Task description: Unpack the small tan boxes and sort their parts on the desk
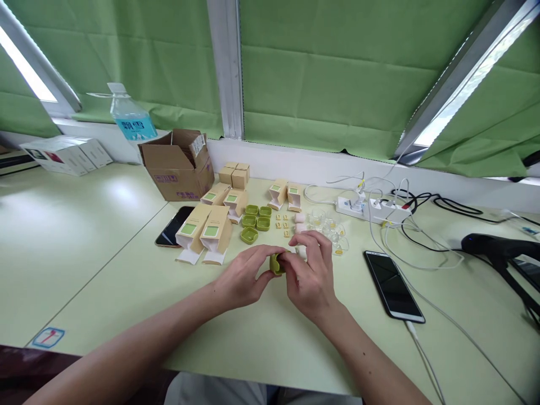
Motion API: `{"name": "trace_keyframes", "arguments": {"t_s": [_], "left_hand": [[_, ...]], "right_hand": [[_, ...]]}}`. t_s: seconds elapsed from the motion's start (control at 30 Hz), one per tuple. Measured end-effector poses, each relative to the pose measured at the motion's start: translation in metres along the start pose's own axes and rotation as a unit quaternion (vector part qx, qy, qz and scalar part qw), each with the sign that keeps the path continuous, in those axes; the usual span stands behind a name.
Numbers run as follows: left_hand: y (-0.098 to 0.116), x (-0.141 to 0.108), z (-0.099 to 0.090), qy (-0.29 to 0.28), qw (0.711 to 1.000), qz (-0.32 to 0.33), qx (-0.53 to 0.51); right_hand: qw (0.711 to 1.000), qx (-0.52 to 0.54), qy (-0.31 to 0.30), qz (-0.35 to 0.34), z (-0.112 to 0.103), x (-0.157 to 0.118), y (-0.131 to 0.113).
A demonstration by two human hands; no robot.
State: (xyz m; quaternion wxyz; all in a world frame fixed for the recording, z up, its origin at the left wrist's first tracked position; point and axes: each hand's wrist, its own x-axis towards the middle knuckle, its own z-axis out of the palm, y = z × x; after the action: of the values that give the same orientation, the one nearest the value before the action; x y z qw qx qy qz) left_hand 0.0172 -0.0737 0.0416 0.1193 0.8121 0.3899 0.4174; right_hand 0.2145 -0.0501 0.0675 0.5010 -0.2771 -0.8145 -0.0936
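A small green tray (276, 264) is tilted up off the table between my two hands. My left hand (247, 275) grips its left side between thumb and fingers. The fingers of my right hand (311, 275) are pinched at its right side and opening, hiding part of it. Several similar green trays (263, 223) stand in a cluster behind my hands. To their right lie small yellow pieces (286, 225), pale pink pieces (299, 218) and clear plastic parts with yellow bits (338, 251). Opened tan boxes (217, 230) with white flaps lie to the left.
An open cardboard box (179, 171) and a water bottle (133, 118) stand at the back left. A dark phone (174, 228) lies partly by the tan boxes. On the right are a cabled phone (394, 287), a power strip (373, 211), loose cables and a black device (502, 250).
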Motion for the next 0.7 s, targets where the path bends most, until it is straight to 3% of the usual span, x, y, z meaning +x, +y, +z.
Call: {"name": "trace_keyframes", "arguments": {"t_s": [0.37, 0.6, 0.7], "left_hand": [[0.001, 0.003, -0.004, 0.008, 0.999, 0.028, 0.019], [-0.027, 0.011, -0.019, 0.049, 0.995, -0.090, 0.001], [-0.033, 0.017, -0.029, 0.095, 0.988, -0.117, 0.016]], "right_hand": [[0.998, -0.040, 0.030, -0.034, 0.005, -0.006, 0.003], [0.995, -0.022, 0.099, 0.012, -0.008, 0.001, 0.009], [0.997, -0.028, 0.047, 0.050, -0.005, 0.005, 0.028]]}}
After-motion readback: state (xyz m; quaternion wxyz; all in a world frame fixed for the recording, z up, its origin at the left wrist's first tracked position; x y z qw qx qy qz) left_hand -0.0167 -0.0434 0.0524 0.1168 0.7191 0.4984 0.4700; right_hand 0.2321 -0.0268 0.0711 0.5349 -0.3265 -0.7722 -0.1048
